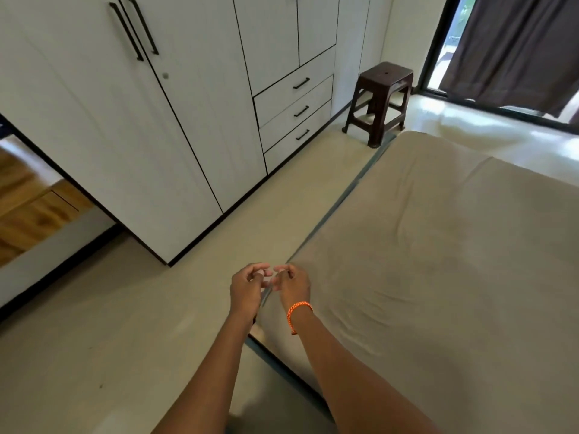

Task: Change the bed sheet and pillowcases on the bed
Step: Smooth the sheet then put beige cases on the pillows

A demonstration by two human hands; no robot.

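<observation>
Two hands met over the near left edge of the beige, wrinkled bed sheet (438,245) covering the mattress: the left hand (247,286) and the right hand (293,285), an orange braided wristband (299,311) on its wrist, had curled fingers almost touching; whether they pinched the sheet's edge I cannot tell. A dark brown plastic stool (380,101) stood by the bed's far left corner. White wardrobe doors and drawers (188,120) lined the pale cream floor (109,339), and a dark curtain (513,45) hung beyond.
</observation>
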